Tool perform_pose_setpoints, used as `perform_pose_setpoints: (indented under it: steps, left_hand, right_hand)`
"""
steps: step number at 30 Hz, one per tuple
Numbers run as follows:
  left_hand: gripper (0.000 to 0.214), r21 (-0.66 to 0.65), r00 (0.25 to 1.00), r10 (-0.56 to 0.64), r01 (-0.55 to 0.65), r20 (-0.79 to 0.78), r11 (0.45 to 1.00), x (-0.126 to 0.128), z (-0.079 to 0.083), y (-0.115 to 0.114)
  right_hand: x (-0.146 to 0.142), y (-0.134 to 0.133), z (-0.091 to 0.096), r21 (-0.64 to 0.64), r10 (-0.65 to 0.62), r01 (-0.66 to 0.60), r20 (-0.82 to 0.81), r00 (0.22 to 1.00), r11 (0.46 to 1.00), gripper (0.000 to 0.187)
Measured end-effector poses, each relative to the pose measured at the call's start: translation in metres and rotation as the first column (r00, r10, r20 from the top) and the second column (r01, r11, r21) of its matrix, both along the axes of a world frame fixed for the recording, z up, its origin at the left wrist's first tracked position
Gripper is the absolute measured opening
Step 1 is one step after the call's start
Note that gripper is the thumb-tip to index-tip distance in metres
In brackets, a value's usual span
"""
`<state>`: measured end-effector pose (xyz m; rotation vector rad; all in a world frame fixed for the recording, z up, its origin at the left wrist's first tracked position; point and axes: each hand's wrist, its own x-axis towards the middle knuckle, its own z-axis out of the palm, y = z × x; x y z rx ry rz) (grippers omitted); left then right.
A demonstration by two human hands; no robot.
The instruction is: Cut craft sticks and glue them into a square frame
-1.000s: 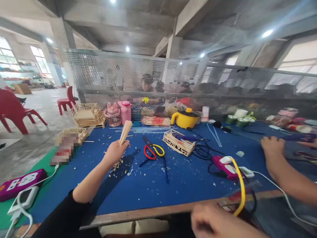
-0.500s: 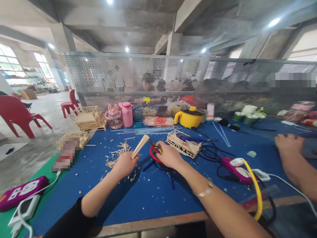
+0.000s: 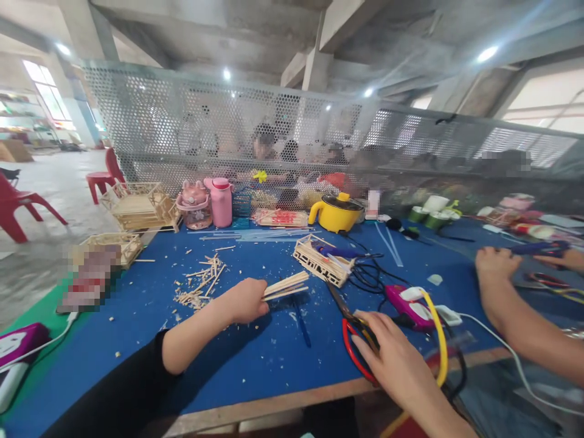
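Blue desk [image 3: 274,371]: spreading before the person; I'm reading it as a clock, twelve at the far edge.
Yellow pot [image 3: 340,218]: standing upright near one o'clock.
Latticed wooden piece [image 3: 322,260]: lying between one and two, its openwork side facing the person.
Right hand and scissors: the right hand [image 3: 387,344] is resting toward four o'clock, its grip grasping the scissors [image 3: 348,316] by the handles, blades pointing toward eleven.
Left hand and sticks: the left hand [image 3: 249,301], just nine-ward of centre, is clenching a bundle of sticks [image 3: 287,285]; their free ends are pointing between two and three.
Sticks-to-blades gap: both are sitting apart; the person seems to be readying the two, and using the scissors would be calling for closing that gap.
Short stick bits [image 3: 203,285]: lying scattered toward ten.
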<state>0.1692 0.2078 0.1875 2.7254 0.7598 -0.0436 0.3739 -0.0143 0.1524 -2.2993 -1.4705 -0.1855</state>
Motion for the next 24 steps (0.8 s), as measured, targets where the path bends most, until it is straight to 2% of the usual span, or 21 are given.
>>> perform_pose_setpoints:
  steps: [2, 3, 6, 8, 10, 11, 14, 16, 18, 20, 21, 22, 24]
  left_hand:
    - [0.015, -0.027, 0.999, -0.028, 0.028, 0.023, 0.999, -0.011, 0.006, 0.0]
    - [0.013, -0.049, 0.998, -0.02, 0.023, 0.056, 0.999, -0.019, 0.008, 0.001]
    - [0.007, -0.147, 0.961, 0.121, -0.086, 0.249, 0.985, -0.046, 0.017, 0.007]
    - [0.002, -0.219, 0.868, 0.27, -0.193, 0.416, 0.957, -0.068, 0.022, 0.012]
    - [0.007, -0.292, 0.726, 0.384, -0.258, 0.57, 0.921, -0.087, 0.026, 0.018]
    - [0.01, -0.326, 0.654, 0.424, -0.274, 0.627, 0.905, -0.096, 0.027, 0.02]
    - [0.016, -0.393, 0.489, 0.49, -0.293, 0.722, 0.872, -0.112, 0.024, 0.025]
    - [0.018, -0.42, 0.425, 0.525, -0.319, 0.737, 0.849, -0.117, 0.02, 0.027]
    - [0.019, -0.449, 0.388, 0.563, -0.348, 0.73, 0.823, -0.12, 0.016, 0.03]
    - [0.018, -0.476, 0.368, 0.59, -0.359, 0.719, 0.803, -0.121, 0.012, 0.032]
    - [0.017, -0.488, 0.362, 0.598, -0.353, 0.715, 0.798, -0.122, 0.01, 0.033]
    - [0.017, -0.501, 0.361, 0.604, -0.343, 0.711, 0.795, -0.122, 0.008, 0.033]
    - [0.017, -0.528, 0.366, 0.614, -0.313, 0.7, 0.789, -0.12, 0.004, 0.034]
  right_hand:
    - [-0.014, 0.015, 0.009, 0.06, 0.078, -0.078, 0.01, 0.997, 0.995, 0.033]
    - [-0.021, 0.023, 0.013, 0.041, 0.138, -0.137, -0.013, 0.99, 0.99, 0.033]
    - [-0.036, 0.052, 0.012, -0.118, 0.287, -0.299, -0.107, 0.952, 0.947, 0.038]
    - [-0.042, 0.074, 0.001, -0.226, 0.255, -0.277, -0.122, 0.959, 0.934, 0.05]
    - [-0.054, 0.1, -0.013, -0.303, 0.148, -0.172, -0.102, 0.984, 0.937, 0.071]
    - [-0.065, 0.114, -0.018, -0.319, 0.142, -0.168, -0.103, 0.985, 0.933, 0.079]
    - [-0.122, 0.168, -0.026, -0.277, 0.269, -0.311, -0.181, 0.946, 0.909, 0.088]
    - [-0.167, 0.205, -0.025, -0.197, 0.392, -0.436, -0.225, 0.892, 0.878, 0.086]
    - [-0.198, 0.235, -0.022, -0.135, 0.51, -0.551, -0.246, 0.824, 0.824, 0.081]
    - [-0.2, 0.253, -0.018, -0.052, 0.573, -0.597, -0.223, 0.789, 0.801, 0.074]
    - [-0.189, 0.257, -0.015, -0.015, 0.565, -0.579, -0.202, 0.8, 0.815, 0.067]
    - [-0.172, 0.26, -0.012, -0.014, 0.527, -0.538, -0.182, 0.83, 0.843, 0.061]
    - [-0.129, 0.262, -0.005, -0.155, 0.348, -0.366, -0.133, 0.928, 0.917, 0.057]
